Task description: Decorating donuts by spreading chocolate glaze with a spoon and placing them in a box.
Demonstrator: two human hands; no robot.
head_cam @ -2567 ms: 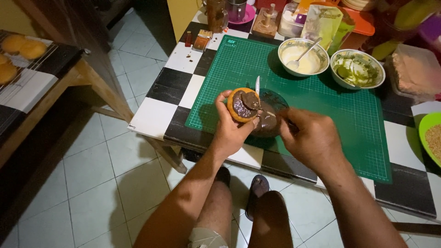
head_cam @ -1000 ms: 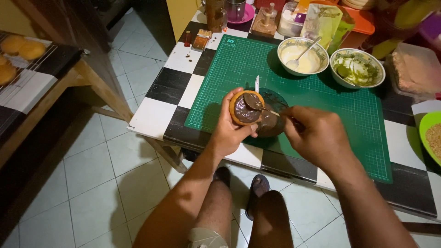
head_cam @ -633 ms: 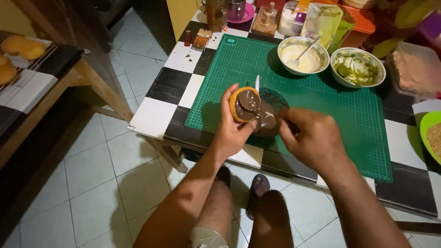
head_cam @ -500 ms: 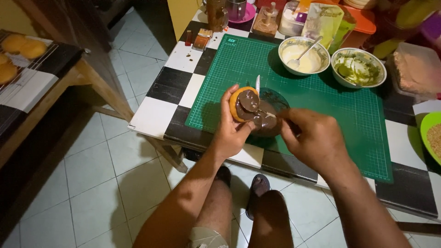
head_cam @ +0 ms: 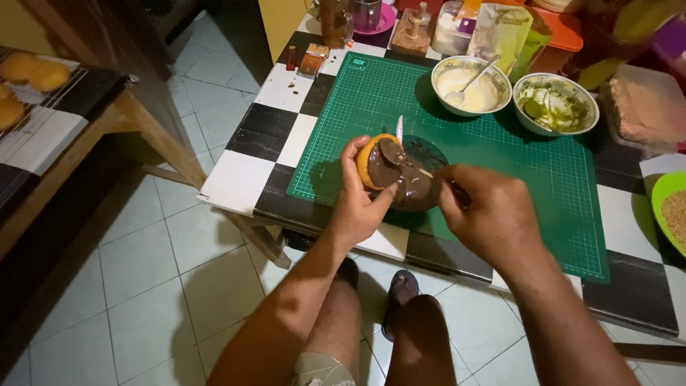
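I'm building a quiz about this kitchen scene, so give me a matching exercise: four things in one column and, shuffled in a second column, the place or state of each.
Things:
1. round bun
2. bowl of white cream
3. bowl of green cream
4. cutting mat

Places or states:
A. green, lying flat on the checkered table
B. held in the left hand, partly coated in chocolate
C. far edge of the mat, with a spoon in it
D. to the right of the white bowl, no spoon handle sticking out

Pairs: 1-B, 2-C, 3-D, 4-A
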